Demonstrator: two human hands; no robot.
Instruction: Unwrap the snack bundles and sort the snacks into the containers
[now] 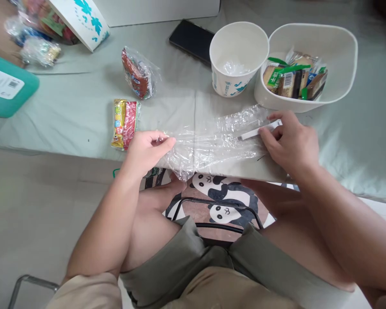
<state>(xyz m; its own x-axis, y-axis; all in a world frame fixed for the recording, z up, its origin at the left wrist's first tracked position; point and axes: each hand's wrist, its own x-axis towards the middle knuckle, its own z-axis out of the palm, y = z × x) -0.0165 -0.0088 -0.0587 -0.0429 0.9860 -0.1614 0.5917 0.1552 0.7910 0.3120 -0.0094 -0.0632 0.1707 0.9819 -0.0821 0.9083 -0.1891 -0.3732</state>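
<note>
A crinkled clear plastic bag (pixel 206 148) lies along the front edge of the cloth-covered surface, its near end hanging over. My left hand (pixel 148 150) pinches the bag's left end between thumb and fingers. In my right hand (pixel 291 141) is a slim white strip-like tool (pixel 257 131) with a greyish tip, pointing left over the bag; its exact kind cannot be made out. Just past my left hand lies a yellow-and-red snack packet (pixel 125 124). Behind that stands a brown-red packet in clear wrap (pixel 138 75).
A white paper cup (pixel 236 81) with clear plastic inside stands beside a white bin (pixel 341 86) of wrapped biscuits (pixel 291 79). A black phone (pixel 191 40) lies behind. At left are a green container (pixel 13 94) and a tipped cup (pixel 86 25) with wrapped snacks.
</note>
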